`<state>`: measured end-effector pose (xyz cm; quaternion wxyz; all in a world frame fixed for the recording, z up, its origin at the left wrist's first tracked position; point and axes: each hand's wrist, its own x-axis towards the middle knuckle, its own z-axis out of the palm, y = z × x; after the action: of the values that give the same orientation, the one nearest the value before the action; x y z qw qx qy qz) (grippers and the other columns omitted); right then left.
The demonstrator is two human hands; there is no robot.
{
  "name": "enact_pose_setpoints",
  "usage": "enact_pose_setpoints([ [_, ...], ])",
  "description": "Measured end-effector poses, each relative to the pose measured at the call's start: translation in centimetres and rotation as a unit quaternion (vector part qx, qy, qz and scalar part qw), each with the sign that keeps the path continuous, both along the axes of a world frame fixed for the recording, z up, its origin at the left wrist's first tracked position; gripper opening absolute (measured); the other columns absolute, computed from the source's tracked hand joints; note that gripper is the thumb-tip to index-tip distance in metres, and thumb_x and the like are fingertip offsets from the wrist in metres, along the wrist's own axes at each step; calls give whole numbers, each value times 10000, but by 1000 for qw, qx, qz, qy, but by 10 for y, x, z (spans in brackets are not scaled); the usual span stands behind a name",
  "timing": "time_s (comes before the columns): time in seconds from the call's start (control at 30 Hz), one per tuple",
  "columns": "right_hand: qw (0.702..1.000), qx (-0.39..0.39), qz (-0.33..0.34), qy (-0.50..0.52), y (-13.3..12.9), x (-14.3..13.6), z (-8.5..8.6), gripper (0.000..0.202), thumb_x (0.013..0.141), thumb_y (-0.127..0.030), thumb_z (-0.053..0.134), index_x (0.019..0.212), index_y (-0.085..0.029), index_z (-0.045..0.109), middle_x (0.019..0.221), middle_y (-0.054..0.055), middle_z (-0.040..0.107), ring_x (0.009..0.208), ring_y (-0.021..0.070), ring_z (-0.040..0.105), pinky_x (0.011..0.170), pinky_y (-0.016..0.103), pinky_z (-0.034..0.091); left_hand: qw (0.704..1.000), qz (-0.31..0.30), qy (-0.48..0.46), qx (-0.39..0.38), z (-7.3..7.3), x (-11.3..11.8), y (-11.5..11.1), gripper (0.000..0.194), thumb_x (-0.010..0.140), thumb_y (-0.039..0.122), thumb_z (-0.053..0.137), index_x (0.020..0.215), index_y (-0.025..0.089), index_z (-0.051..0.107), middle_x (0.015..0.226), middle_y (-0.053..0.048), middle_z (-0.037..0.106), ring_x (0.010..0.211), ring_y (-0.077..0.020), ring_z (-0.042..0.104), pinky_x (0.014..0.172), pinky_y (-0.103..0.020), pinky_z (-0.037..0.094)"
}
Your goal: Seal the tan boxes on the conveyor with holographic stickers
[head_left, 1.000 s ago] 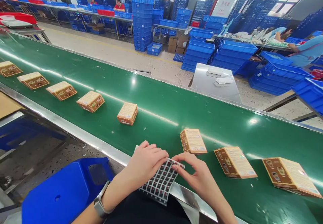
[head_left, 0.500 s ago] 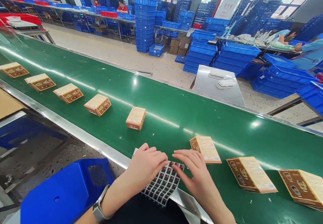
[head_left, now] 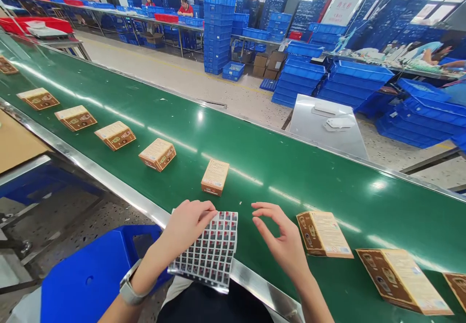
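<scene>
My left hand (head_left: 189, 223), with a watch on its wrist, pinches the top of a sheet of small dark and red stickers (head_left: 213, 252). The sheet hangs over the belt's metal edge, above my lap. To its right, my right hand (head_left: 278, 228) hovers over the green belt, thumb and fingers curved apart; whether a tiny sticker clings to a fingertip cannot be made out. A small brown and cream box (head_left: 215, 177) sits on the belt just beyond the sheet. Right of my right hand lies another box (head_left: 325, 233).
More boxes line the green conveyor belt (head_left: 255, 143), several at the left (head_left: 158, 154) and others at the right (head_left: 404, 279). A blue stool (head_left: 87, 274) stands at lower left. Beyond the belt are a metal table (head_left: 327, 129), stacked blue crates (head_left: 218, 34) and seated people.
My right hand has moved away from the sticker sheet, which now hangs flatter from my left hand. In view, the boxes have shifted rightward.
</scene>
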<state>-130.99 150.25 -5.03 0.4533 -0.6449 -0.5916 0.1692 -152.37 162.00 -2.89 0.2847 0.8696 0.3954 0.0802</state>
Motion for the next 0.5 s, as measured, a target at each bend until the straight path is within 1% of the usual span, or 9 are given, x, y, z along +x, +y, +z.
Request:
enact_pose_setpoints([
  [0.07, 998, 20, 32, -51, 10, -5, 2, 124, 951, -267, 592, 1056, -269, 657, 1183, 75, 684, 1129, 258, 620, 954, 460, 511, 1000, -18, 3, 11, 2, -1, 3, 256, 1008, 323, 465, 867, 240, 662, 803, 40, 709, 718, -177, 587, 708, -304, 371],
  [0.13, 990, 43, 60, -123, 18, -13, 2, 163, 942, -232, 608, 1091, -276, 658, 1238, 73, 670, 1201, 273, 577, 993, 488, 473, 999, -44, -6, 21, 3, 2, 1, 259, 1017, 304, 455, 875, 228, 657, 817, 34, 715, 724, -166, 601, 726, -311, 367],
  [0.23, 975, 61, 77, -201, 23, -22, 1, 151, 946, -172, 587, 1033, -264, 669, 1276, 78, 655, 1249, 288, 544, 1009, 515, 436, 997, -67, -16, 32, 4, 9, -6, 259, 1024, 274, 440, 881, 215, 648, 839, 22, 722, 753, -164, 622, 736, -319, 365],
  [0.3, 970, 66, 86, -216, 21, -25, 1, 164, 952, -141, 562, 1004, -257, 666, 1271, 84, 657, 1259, 288, 539, 1029, 527, 411, 997, -66, -15, 34, 4, 12, -9, 261, 1026, 272, 434, 885, 213, 646, 833, 15, 721, 748, -167, 626, 734, -323, 371],
  [0.37, 977, 59, 99, -180, 17, -24, 0, 167, 955, -135, 548, 997, -254, 657, 1242, 83, 669, 1263, 280, 537, 1043, 520, 402, 998, -53, -11, 25, 3, 13, -9, 262, 1027, 279, 432, 895, 216, 650, 824, 12, 719, 734, -171, 622, 733, -328, 388],
  [0.4, 984, 47, 103, -138, 15, -23, -1, 153, 956, -146, 546, 984, -254, 651, 1231, 80, 673, 1263, 274, 537, 1046, 509, 406, 999, -46, -10, 19, 2, 12, -7, 257, 1025, 280, 437, 899, 218, 652, 826, 11, 718, 739, -175, 621, 737, -333, 402],
  [0.43, 992, 27, 99, -79, 15, -21, -3, 127, 958, -171, 546, 962, -251, 644, 1233, 78, 670, 1264, 267, 537, 1051, 499, 411, 999, -42, -10, 17, 0, 11, -5, 248, 1021, 277, 448, 897, 219, 655, 849, 6, 722, 765, -183, 624, 749, -341, 419],
  [0.47, 997, 5, 82, -4, 17, -18, -7, 100, 963, -212, 545, 936, -247, 635, 1250, 79, 661, 1257, 262, 546, 1053, 491, 419, 999, -42, -14, 20, -2, 9, -2, 233, 1014, 272, 464, 893, 219, 657, 916, -6, 730, 831, -198, 631, 777, -356, 439],
  [0.5, 995, -16, 54, 80, 21, -14, -12, 93, 964, -265, 548, 923, -242, 628, 1282, 84, 645, 1241, 259, 562, 1052, 487, 430, 998, -48, -21, 29, -6, 8, 1, 219, 1004, 266, 484, 880, 217, 658, 1036, -24, 728, 946, -220, 629, 829, -383, 455],
])
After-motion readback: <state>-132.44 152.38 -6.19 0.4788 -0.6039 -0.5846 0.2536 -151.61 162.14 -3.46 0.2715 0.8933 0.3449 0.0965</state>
